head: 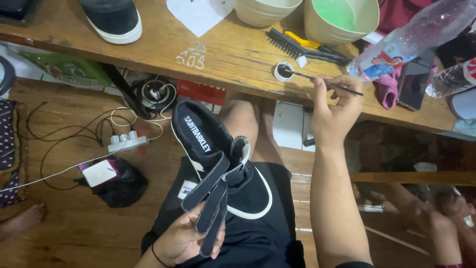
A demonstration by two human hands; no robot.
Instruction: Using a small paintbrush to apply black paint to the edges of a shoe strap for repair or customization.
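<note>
gripping a black sneaker (218, 159) by its loose straps at six o'clock, the left hand (186, 240) holds it over the lap. at one o'clock the right hand (334, 111) pinches a thin brush (325, 83), its tip dipped in a small round pot (283, 72) on the wooden bench (223, 54), near a scrub brush (302, 47) and a green bowl (342, 17).

bench front bare left of paint cap (283, 71) | scrub brush (302, 47), bottle (416, 37) crowd right, perhaps touching
</note>
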